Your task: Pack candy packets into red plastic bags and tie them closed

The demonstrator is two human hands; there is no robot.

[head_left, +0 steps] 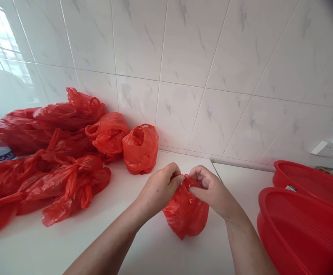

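Pale tiles with grey, marble-like veining cover the wall, and a bright barred window shows as a patch of light at its left end. Below it runs a smooth white tabletop, with a seam visible toward the right. Near the middle of this surface, between the person's two hands, is a small red bag of thin, glossy, slightly see-through plastic. It bulges at the sides, wrinkles toward the gathered top, and draws down to a pointed corner at its near lower edge; small pale glints mark the film just under the fingers. What fills it cannot be made out. The left hand pinches the gathered top between its thumb and curled forefinger. The right hand is at the other side of the same top, thumb against the film and fingers bent, with a gap showing between them; whether it grips any plastic cannot be told. Beyond the left hand, a rounded bag with loop handles stands upright near the wall, beside a crumpled bag and a large heap of red bags. At the right, two red plastic baskets with perforated walls sit close together.
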